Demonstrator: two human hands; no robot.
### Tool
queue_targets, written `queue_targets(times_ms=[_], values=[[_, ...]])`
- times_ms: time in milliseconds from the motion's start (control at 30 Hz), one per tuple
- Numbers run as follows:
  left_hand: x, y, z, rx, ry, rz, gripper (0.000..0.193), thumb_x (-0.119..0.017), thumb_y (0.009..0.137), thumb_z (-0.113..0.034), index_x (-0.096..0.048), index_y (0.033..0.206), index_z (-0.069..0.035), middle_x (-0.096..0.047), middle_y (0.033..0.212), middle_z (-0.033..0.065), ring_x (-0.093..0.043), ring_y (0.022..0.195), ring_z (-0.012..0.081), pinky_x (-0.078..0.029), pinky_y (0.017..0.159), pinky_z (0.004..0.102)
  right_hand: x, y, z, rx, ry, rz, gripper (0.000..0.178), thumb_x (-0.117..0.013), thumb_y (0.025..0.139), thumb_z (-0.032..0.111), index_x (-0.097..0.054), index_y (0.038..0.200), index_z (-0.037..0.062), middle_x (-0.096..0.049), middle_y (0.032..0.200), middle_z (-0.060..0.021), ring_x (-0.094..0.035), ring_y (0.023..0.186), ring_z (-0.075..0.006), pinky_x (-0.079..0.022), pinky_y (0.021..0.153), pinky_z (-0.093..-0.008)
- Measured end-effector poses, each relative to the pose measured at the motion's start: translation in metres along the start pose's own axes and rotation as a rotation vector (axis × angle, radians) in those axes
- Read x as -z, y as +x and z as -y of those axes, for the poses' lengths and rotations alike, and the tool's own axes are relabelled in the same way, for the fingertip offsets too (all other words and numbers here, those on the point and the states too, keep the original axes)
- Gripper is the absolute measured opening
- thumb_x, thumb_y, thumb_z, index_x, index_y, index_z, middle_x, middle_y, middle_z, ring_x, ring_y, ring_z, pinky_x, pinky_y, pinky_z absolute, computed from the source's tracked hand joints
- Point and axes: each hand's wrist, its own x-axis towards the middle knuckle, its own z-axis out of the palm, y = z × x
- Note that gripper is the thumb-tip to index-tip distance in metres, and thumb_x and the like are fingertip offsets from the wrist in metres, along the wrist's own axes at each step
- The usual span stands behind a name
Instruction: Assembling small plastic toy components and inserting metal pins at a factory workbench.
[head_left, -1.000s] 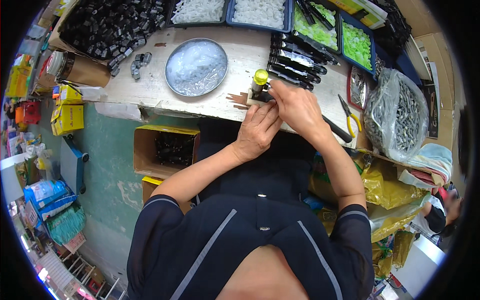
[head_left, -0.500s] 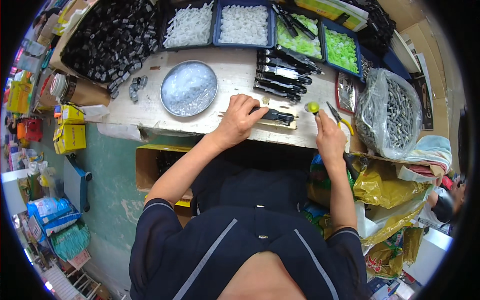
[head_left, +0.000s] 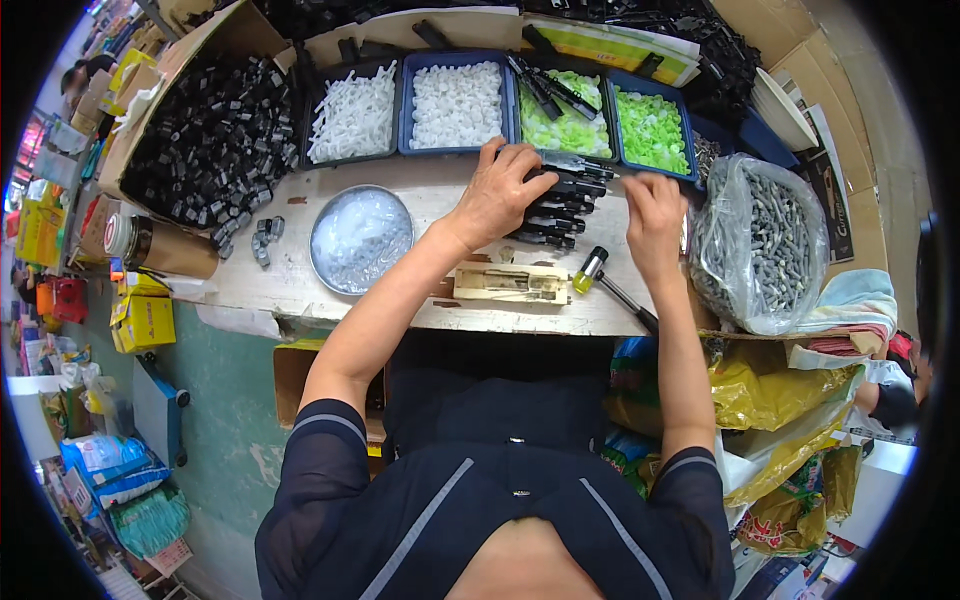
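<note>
My left hand (head_left: 500, 195) is closed at the near end of a row of long black plastic parts (head_left: 555, 212), its thumb and fingers around the end of a black part at the top of the row. To the right, my right hand (head_left: 656, 225) hovers with curled fingers close together; whatever they hold, if anything, is hidden. Below it lies a small mallet (head_left: 622, 295) with a yellow-green head, its handle pointing toward the table's front edge. Beside the mallet head rests a cream-coloured fixture block (head_left: 508, 284) with a long slot, no black part in it.
Behind are blue trays of white pieces (head_left: 458, 105) and green pieces (head_left: 650, 130). A round dish of clear gel (head_left: 361, 240) stands left, near a box of black pieces (head_left: 215, 140). At right sits a plastic bag of grey parts (head_left: 765, 240).
The black part left the fixture, and my left hand moved up to the row. My right hand let go of the mallet, now on the table, and moved away from me.
</note>
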Motion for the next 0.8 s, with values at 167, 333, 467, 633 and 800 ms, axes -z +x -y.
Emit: queue_targets(times_ms=[167, 333, 467, 633, 800], values=[[0.003, 0.004, -0.001, 0.023, -0.023, -0.031, 0.028, -0.055, 0.064, 0.000, -0.060, 0.090, -0.010, -0.052, 0.092, 0.0075, -0.049, 0.090, 0.0238, -0.032, 0.080, 0.0369, -0.055, 0.075, -0.011, 0.014, -0.021, 0.081, 0.012, -0.056, 0.078, 0.009, -0.064, 0.086, 0.0127, -0.059, 0.085, -0.0049, -0.052, 0.086, -0.0248, -0.036, 0.071, -0.0400], [0.026, -0.007, -0.011, 0.177, -0.021, -0.136, 0.029, -0.069, 0.065, -0.007, -0.061, 0.093, -0.009, -0.054, 0.096, 0.0075, -0.052, 0.089, 0.0229, -0.033, 0.078, 0.0362, -0.107, 0.119, 0.018, 0.007, -0.327, 0.407, 0.015, -0.060, 0.075, 0.021, -0.066, 0.086, 0.0121, -0.062, 0.091, -0.0078, -0.056, 0.095, -0.0277, -0.039, 0.078, -0.0504], [0.074, -0.044, -0.006, 0.463, -0.014, -0.306, 0.025, -0.069, 0.067, -0.004, -0.064, 0.091, -0.007, -0.056, 0.091, 0.0086, -0.053, 0.089, 0.0246, -0.040, 0.074, 0.0331, -0.120, 0.121, -0.009, -0.101, -0.347, 0.392, 0.014, -0.056, 0.072, 0.016, -0.066, 0.081, 0.0124, -0.060, 0.092, -0.0097, -0.057, 0.093, -0.0294, -0.042, 0.073, -0.0513], [0.142, -0.172, 0.033, 0.999, 0.178, -0.616, 0.021, -0.066, 0.071, 0.002, -0.065, 0.091, -0.005, -0.055, 0.086, 0.0062, -0.055, 0.068, 0.0160, -0.046, 0.057, 0.0258, -0.073, 0.121, -0.015, -0.059, 0.171, 0.011, 0.011, -0.061, 0.073, 0.015, -0.059, 0.080, 0.0056, -0.059, 0.084, -0.0083, -0.057, 0.084, -0.0243, -0.042, 0.074, -0.0382], [0.170, -0.241, 0.049, 1.238, 0.379, -0.526, 0.026, -0.071, 0.066, -0.002, -0.064, 0.091, -0.005, -0.056, 0.085, 0.0070, -0.054, 0.067, 0.0175, -0.046, 0.060, 0.0282, 0.014, 0.100, 0.021, -0.058, 0.357, 0.043, 0.015, -0.062, 0.080, 0.011, -0.056, 0.087, -0.0005, -0.058, 0.078, -0.0105, -0.055, 0.072, -0.0208, -0.042, 0.070, -0.0292]])
